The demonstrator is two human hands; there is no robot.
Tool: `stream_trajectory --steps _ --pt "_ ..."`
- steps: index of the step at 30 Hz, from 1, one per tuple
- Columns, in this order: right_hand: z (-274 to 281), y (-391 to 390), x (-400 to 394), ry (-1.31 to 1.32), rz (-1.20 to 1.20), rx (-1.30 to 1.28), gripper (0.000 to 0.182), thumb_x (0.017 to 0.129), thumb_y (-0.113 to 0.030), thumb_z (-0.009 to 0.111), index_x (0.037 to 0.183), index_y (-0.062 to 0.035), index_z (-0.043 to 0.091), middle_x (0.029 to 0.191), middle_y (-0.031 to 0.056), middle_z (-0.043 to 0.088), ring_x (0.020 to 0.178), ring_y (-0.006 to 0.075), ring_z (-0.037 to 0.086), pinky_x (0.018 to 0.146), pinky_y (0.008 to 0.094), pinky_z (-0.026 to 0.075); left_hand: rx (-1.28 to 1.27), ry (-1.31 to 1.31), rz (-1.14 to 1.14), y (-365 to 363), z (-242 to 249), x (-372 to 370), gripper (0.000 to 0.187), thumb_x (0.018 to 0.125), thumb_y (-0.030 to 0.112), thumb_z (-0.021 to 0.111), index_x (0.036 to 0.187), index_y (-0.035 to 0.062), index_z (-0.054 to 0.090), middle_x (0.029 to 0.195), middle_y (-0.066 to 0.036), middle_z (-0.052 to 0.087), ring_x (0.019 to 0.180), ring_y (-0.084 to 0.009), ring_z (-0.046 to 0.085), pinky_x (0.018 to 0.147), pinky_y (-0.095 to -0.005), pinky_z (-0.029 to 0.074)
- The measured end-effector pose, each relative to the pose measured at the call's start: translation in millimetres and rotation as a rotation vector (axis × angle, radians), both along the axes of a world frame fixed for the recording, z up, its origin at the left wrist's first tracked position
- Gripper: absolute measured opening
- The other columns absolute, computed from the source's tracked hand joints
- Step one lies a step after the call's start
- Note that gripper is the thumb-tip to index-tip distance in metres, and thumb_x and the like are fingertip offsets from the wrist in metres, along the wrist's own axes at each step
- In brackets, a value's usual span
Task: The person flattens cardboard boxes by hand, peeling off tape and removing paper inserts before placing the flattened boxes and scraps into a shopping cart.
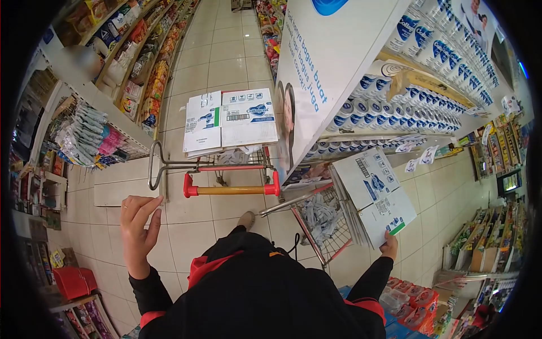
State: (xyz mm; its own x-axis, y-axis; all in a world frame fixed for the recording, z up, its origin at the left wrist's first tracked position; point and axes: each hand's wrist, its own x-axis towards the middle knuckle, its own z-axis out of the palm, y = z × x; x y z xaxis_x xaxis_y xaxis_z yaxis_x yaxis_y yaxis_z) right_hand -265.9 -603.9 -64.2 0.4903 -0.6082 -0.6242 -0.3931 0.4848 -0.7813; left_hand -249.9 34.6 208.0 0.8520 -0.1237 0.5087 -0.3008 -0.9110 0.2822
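Note:
My right hand (388, 246) grips the lower right edge of a stack of flattened cardboard boxes (372, 195). Its fingers are partly hidden behind the stack. The white boxes have blue print and a green strip, and lean tilted over a wire cart (339, 248) with crumpled grey-white wrapping (320, 217) in it. My left hand (141, 226) is raised in the air, fingers bent and thumb apart from them, holding nothing I can see. Ahead of it stands a shopping cart with a yellow and red handle (231, 191). More flattened white boxes (248, 118) lie across its top.
At the right, a tall display (389, 113) holds rows of white and blue cans. Snack shelves (152, 73) line the aisle at the left. A bent metal bar (152, 166) sticks up beside the cart. Red packs (409, 305) are stacked at the lower right, and a red basket (75, 282) sits at the left.

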Motion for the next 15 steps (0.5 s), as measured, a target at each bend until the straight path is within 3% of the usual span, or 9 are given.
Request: stream_trajectory --steps 6,9,10,11,15 --pt "-16 -5 -2 -0.056 0.009 -0.068 0.023 0.077 -0.008 0.049 0.098 -0.0003 0.046 0.095 0.0082 0.051 0.086 0.0221 0.048 0.076 0.0356 0.038 -0.013 0.074 -0.077 -7 -5 33 0.028 0.059 -0.007 0.054 0.085 0.0026 0.055 0.072 -0.008 0.051 0.067 -0.0213 0.045 0.06 -0.0289 0.034" --pt "-36 -16 -2 0.018 -0.019 -0.123 0.025 0.076 -0.01 0.051 0.098 0.0006 0.046 0.091 0.009 0.052 0.081 0.0215 0.05 0.073 0.034 0.04 -0.057 0.102 -0.158 -13 -12 55 0.028 0.059 -0.007 0.054 0.086 0.0023 0.055 0.072 -0.009 0.051 0.066 -0.0221 0.047 0.061 -0.0281 0.036" --pt "-41 -19 -3 0.209 0.078 -0.275 0.028 0.075 -0.013 0.053 0.098 0.0018 0.046 0.089 0.0096 0.052 0.078 0.0209 0.05 0.071 0.0327 0.04 -0.054 0.104 -0.159 -15 -19 63 0.028 0.059 -0.007 0.054 0.086 0.0023 0.055 0.072 -0.009 0.051 0.066 -0.0221 0.047 0.061 -0.0281 0.036" --pt "-46 -22 -4 0.4 0.178 -0.425 0.032 0.074 -0.016 0.055 0.097 0.0031 0.046 0.087 0.0103 0.052 0.075 0.0203 0.051 0.069 0.0314 0.041 -0.158 0.131 -0.165 -17 -31 72 0.027 0.061 -0.005 0.053 0.086 0.003 0.056 0.072 -0.008 0.052 0.065 -0.0204 0.049 0.06 -0.0274 0.037" --pt "-68 -11 -1 0.429 0.015 -0.522 0.039 0.072 -0.022 0.054 0.1 0.0038 0.044 0.084 0.0175 0.053 0.072 0.0275 0.053 0.067 0.0327 0.041 -0.821 0.408 -0.095 -22 -112 112 0.022 0.07 -0.001 0.049 0.092 0.0027 0.055 0.074 -0.008 0.053 0.066 -0.0134 0.051 0.06 -0.022 0.04"
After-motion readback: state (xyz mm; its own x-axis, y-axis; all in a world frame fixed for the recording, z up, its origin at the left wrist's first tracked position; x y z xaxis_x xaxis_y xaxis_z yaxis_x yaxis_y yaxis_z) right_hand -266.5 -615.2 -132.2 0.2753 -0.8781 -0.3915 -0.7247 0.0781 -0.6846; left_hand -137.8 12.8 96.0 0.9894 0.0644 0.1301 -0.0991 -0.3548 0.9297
